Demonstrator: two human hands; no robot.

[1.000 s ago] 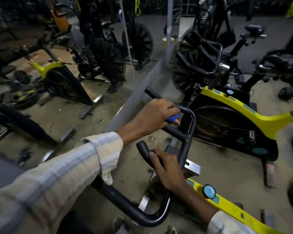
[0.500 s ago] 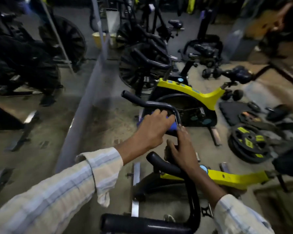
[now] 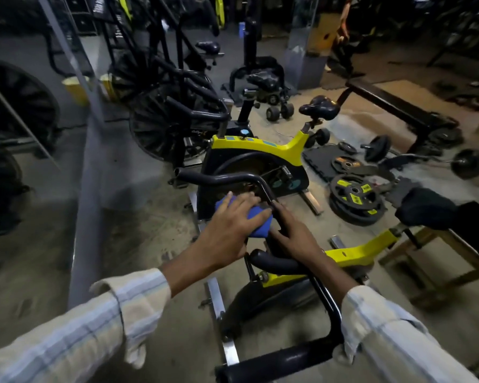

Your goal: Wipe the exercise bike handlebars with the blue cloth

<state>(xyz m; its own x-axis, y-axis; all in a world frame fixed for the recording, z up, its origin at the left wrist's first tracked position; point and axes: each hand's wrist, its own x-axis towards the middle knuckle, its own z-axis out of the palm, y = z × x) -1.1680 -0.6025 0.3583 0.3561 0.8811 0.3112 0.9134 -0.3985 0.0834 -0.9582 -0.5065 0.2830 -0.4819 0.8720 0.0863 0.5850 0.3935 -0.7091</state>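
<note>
Having uncurled, the left hand [image 3: 233,225] is pressing the blue cloth [image 3: 260,226] flat-fingered onto the handlebars [image 3: 221,178] at centre; wiping is moving inward. At its three o'clock, the right hand [image 3: 295,234] is steadying, grip unclear.

The cloth [image 3: 260,225] is coloured blue, the handlebars [image 3: 224,178] black, the bike frame [image 3: 351,254] is painted yellow over black, the sleeve [image 3: 116,313] is striped pale blue on cream, and the black weight plates [image 3: 354,197] are marked yellow.

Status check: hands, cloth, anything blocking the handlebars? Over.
Left hand pressing blue cloth flat on handlebars. Right hand gripping handlebars beside it. Nothing blocking the bar.
</note>
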